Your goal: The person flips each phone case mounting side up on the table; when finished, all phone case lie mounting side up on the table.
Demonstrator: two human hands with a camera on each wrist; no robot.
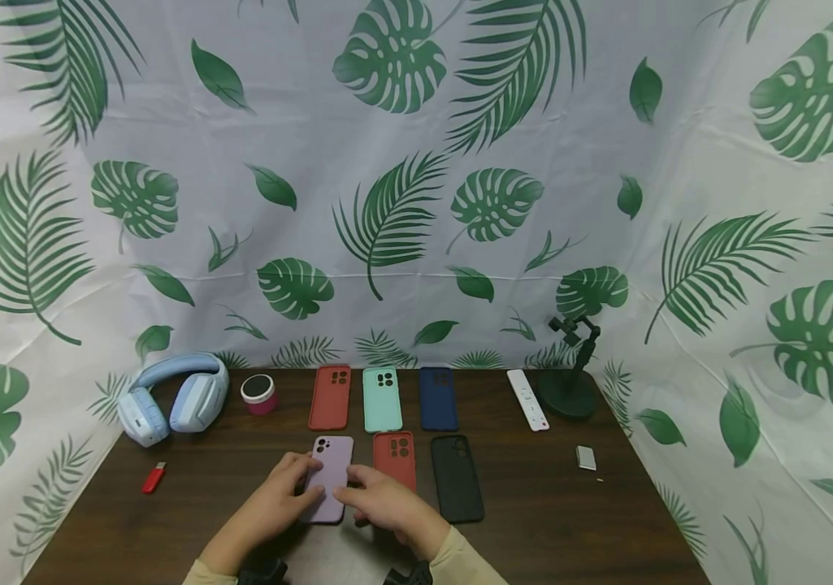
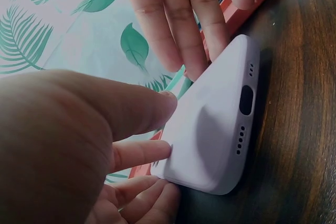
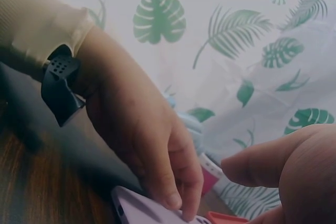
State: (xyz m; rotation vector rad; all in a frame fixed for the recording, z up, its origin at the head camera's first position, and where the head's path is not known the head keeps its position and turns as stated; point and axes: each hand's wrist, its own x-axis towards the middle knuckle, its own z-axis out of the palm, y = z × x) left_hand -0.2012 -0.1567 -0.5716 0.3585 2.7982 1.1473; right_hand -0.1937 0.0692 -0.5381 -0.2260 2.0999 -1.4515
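A lilac phone case (image 1: 328, 486) lies back side up on the dark wooden table, its camera openings at the far end. My left hand (image 1: 277, 497) rests at the case's left side; in the left wrist view the index fingertip touches its back and other fingers lie along the edge. The thumb (image 2: 142, 106) extends over the case. At the right side is my right hand (image 1: 390, 500), its fingers (image 2: 176, 19) extended and loose beside the edge. Just right of the lilac case lies a red phone case (image 1: 396, 459), partly covered by my right hand.
Behind lie a red case (image 1: 330, 398), a mint case (image 1: 383, 400) and a navy case (image 1: 438, 400); a black case (image 1: 457, 479) is nearer. Left are headphones (image 1: 200, 402), a round jar (image 1: 259, 395) and a red USB stick (image 1: 154, 478). Right are a white remote (image 1: 528, 400) and a black stand (image 1: 568, 394).
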